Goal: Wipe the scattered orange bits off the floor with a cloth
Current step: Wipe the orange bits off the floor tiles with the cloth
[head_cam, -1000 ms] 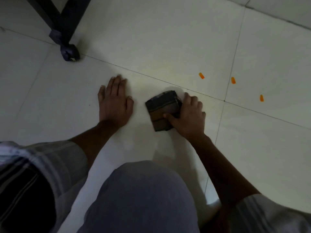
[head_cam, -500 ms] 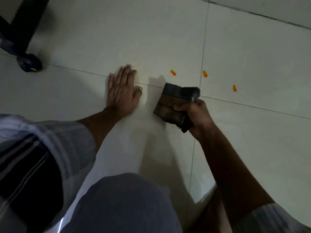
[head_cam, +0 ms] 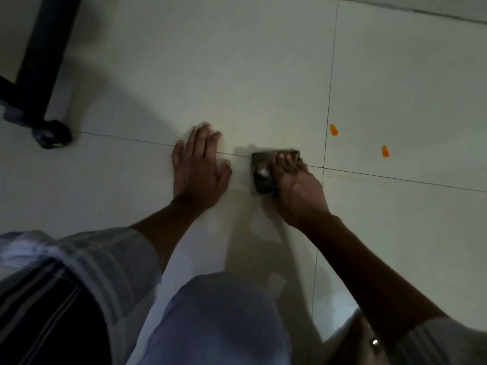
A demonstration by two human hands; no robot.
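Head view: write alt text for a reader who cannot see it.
A person's right hand presses a dark folded cloth onto a pale tiled floor, while the left hand rests flat beside it. Two orange bits lie to the right of the cloth; a dark furniture leg stands at upper left.

The floor [head_cam: 263,75] was smooth, faintly glossy tile. The cloth [head_cam: 263,177] looked dark, matt fabric. The sleeve [head_cam: 105,259] was striped cloth.
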